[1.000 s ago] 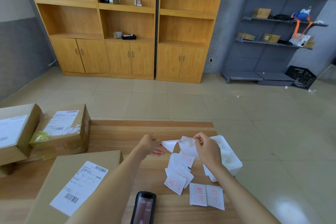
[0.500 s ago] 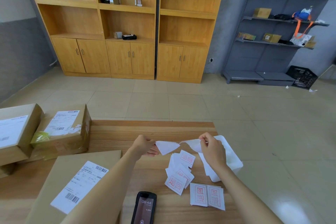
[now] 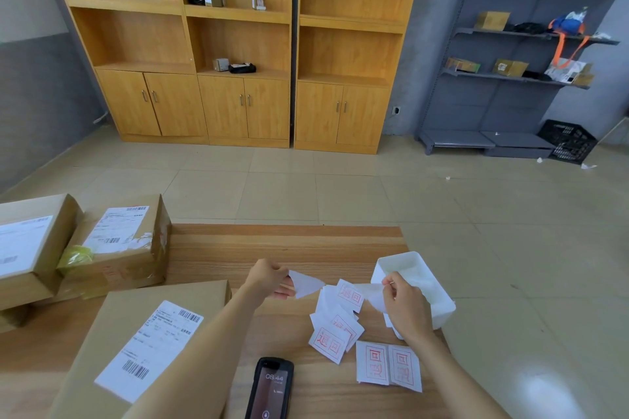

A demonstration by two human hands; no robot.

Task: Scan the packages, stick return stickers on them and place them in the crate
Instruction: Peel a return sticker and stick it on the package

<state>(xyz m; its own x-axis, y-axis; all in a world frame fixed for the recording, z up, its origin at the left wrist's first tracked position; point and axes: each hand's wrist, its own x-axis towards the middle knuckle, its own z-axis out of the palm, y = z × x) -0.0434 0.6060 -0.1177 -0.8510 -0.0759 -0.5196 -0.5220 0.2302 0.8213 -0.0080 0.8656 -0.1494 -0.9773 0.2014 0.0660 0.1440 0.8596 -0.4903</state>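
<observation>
Scanner point(image 3: 270, 388) lies face up on the table point(image 3: 279, 248), nearest, below and between the hands. Sticker sheets point(image 3: 388, 367) are spread just left of the right hand point(image 3: 406, 311). Flat box point(image 3: 146, 343) lies under the left forearm. Left hand point(image 3: 269, 279) is pinched on a white sticker point(image 3: 306, 284); right hand is pinched on a backing strip point(image 3: 372, 292), apart from it. White bin point(image 3: 439, 309) sits behind the right hand. Two boxes point(image 3: 115, 248) are seen far left. Black crate point(image 3: 568, 141) stands on the floor, far right.

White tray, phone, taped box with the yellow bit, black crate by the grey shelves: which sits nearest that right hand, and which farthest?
From the right hand:
1. White tray, directly behind it at the table's right edge.
2. Phone, near edge, to its left.
3. Taped box, far left of the table.
4. Black crate, on the floor across the room.
</observation>
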